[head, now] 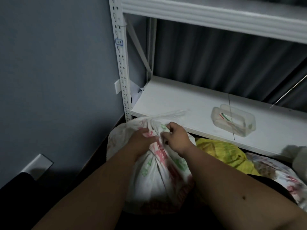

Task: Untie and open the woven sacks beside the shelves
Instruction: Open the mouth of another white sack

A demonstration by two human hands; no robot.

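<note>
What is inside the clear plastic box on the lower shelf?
The clear plastic box holds thin stick-like items, some red and green; blur hides what they are. A thin metal rod crosses in front of it, covering part.

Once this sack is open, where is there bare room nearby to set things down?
The lower shelf board is bare from the white upright post across to the clear plastic container. Under it is crowded: the yellow sack and a printed sack lie packed beside the white sack, whose neck the left hand and right hand grip.
</note>
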